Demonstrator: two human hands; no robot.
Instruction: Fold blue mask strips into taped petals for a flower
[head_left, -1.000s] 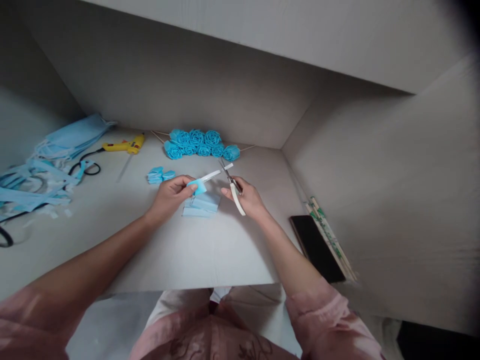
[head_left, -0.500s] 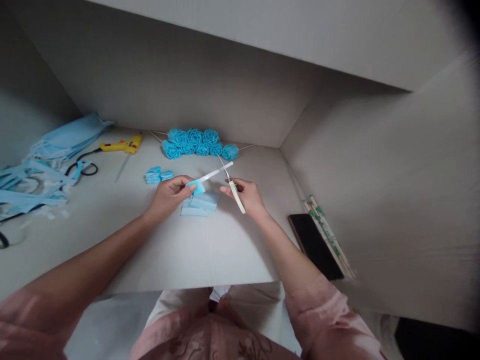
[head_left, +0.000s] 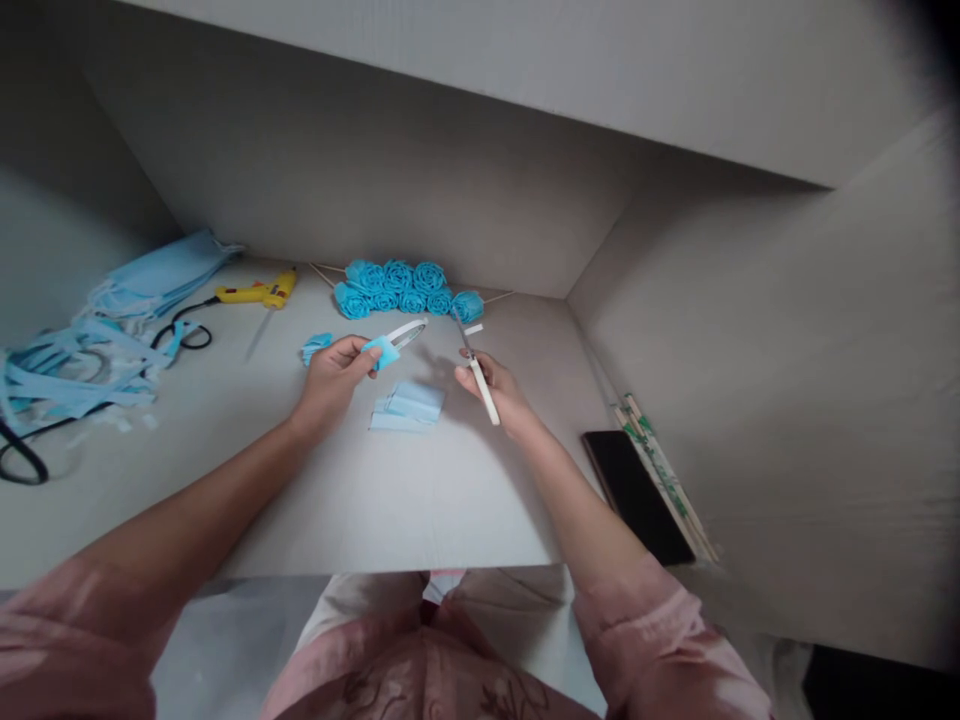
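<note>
My left hand pinches a small blue piece of mask fabric between thumb and fingers. From its far end sticks out a narrow white strip that looks doubled or looped. My right hand is closed around scissors with pale handles, blades pointing away from me and apart from the strip. A short white scrap shows right beside the blades; whether it touches them I cannot tell. Below and between my hands lie flat light-blue fabric pieces on the table. Folded blue pieces sit partly behind my left hand.
Blue fabric roses on sticks lie along the back wall. To the left are a yellow glue gun, stacked masks and a heap of cut strips. A black phone and wooden sticks lie at right.
A short end of the white strip has come off and is now separate beside the scissors. My left hand with the fabric has drawn away from the blades. The view has shifted slightly.
</note>
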